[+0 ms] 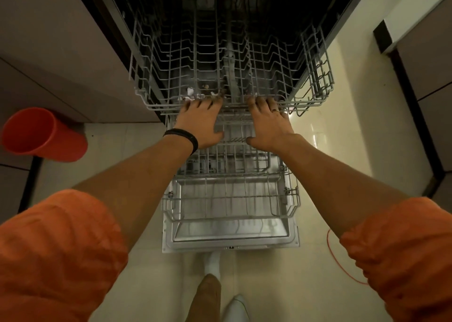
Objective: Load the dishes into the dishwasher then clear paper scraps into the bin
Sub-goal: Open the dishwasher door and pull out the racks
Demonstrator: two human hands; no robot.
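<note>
The dishwasher stands open in front of me with its door [230, 233] folded down flat. Its grey wire upper rack [171, 59] is pulled part way out and holds no dishes. My left hand [201, 122] and my right hand [270, 122] both rest on the rack's front rail, fingers curled over the wire. Small white paper scraps [190, 94] lie in the rack just beyond my left fingertips. Below my hands the lower rack [230, 199] sits out over the door, holding no dishes.
An orange bin [41, 134] stands on the tiled floor at the left, beside grey cabinet fronts. A thin orange cord [338, 260] lies on the floor at the right. My feet in white socks [212, 263] are just in front of the door's edge.
</note>
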